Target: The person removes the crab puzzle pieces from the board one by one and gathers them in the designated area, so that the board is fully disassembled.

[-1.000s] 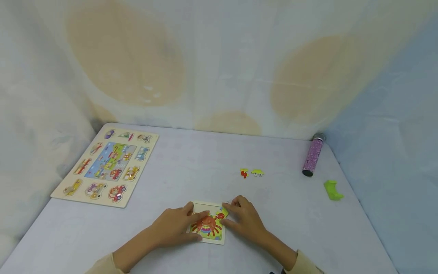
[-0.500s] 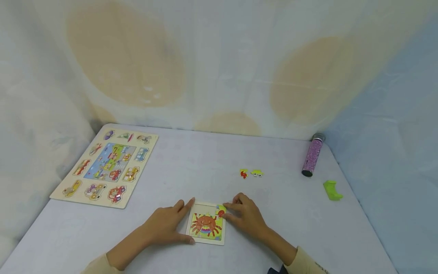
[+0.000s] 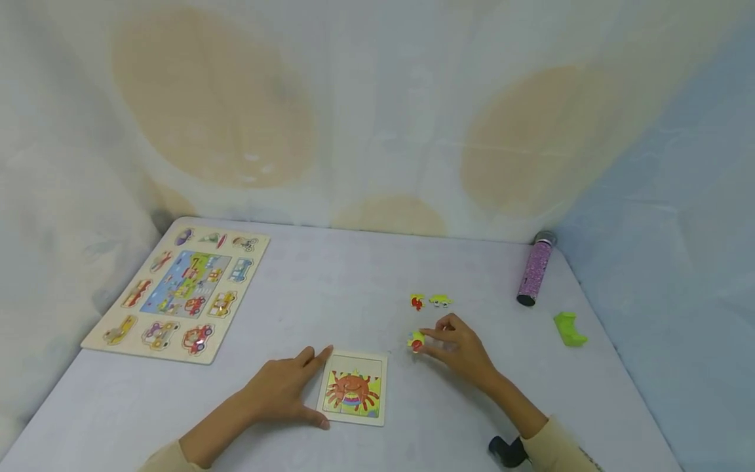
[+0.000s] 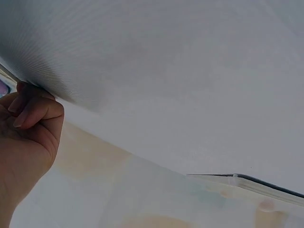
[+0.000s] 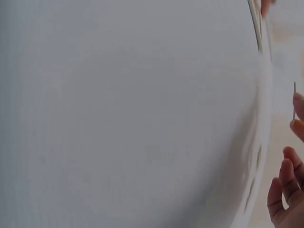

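A small square puzzle board (image 3: 354,419) with a red crab picture lies at the front middle of the table; the top strip of its recess is bare. My left hand (image 3: 282,388) rests at the board's left edge, index finger at the upper corner and thumb near the lower one. To the right of the board, my right hand (image 3: 463,351) pinches a yellow and red puzzle piece (image 3: 416,341) between thumb and index finger. In the right wrist view that piece (image 5: 294,102) shows edge-on as a thin line. Two loose pieces, one red and yellow (image 3: 417,301) and one yellow-green (image 3: 440,301), lie just beyond.
On the left lies a large wooden vehicle puzzle (image 3: 203,354). At the back right is a purple glittery cylinder (image 3: 536,272), with a bright green curved object (image 3: 569,329) nearer. A black object (image 3: 506,452) sits by the right sleeve. Cloth walls enclose the table.
My right hand has lifted the puzzle piece off the board's upper right corner and carried it right and away. My left index finger has left the picture for the board's left edge.
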